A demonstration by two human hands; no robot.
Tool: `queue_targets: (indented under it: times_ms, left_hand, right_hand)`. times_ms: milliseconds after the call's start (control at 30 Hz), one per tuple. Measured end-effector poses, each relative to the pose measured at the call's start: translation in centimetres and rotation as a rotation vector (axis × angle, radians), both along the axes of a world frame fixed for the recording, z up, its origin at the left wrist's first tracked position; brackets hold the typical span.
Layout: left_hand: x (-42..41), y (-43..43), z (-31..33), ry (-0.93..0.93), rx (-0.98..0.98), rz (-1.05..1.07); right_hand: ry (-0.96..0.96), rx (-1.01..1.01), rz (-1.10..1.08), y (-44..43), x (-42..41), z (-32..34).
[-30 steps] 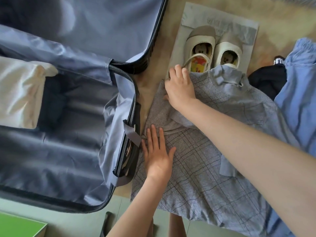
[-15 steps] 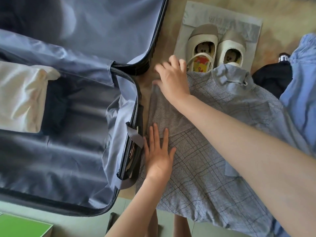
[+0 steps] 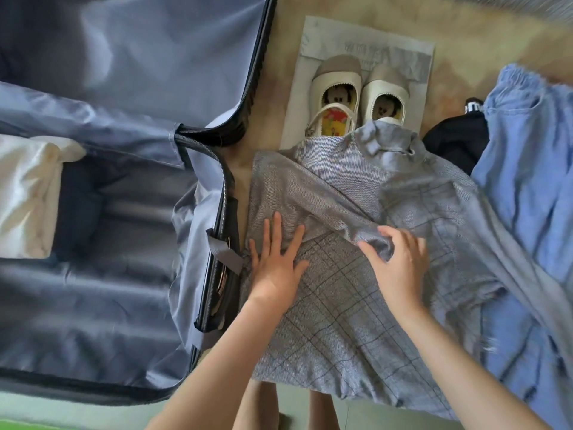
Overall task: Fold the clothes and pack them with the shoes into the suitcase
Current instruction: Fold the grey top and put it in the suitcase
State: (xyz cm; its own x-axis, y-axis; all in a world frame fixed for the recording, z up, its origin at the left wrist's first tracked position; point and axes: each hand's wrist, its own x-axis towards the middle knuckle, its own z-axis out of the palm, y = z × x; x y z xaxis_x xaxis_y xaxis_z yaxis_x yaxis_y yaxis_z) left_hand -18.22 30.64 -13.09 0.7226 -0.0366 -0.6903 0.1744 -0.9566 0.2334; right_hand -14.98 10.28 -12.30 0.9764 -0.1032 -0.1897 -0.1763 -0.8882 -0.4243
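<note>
Beige floor: suitcase beside plaid garment, left fingers flat, right fingers pinching its fold.

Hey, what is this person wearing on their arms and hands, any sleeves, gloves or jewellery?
Nothing that shows. The left hand and right hand have no gloves, rings or bracelets. The left forearm and right forearm are bare, with no sleeve or watch in view.

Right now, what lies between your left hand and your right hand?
In the head view, only the grey checked garment: the left hand presses flat on it, the right hand pinches a fold of it.
</note>
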Motion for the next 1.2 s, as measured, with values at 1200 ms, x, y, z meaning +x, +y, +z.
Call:
queue_targets:
  times_ms: [1200]
  left_hand:
    - [-1.0,-1.6,-0.7,-0.229,-0.094,-0.085]
  right_hand:
    - [0.557,-0.068,0.097,-10.2,7.9,3.9]
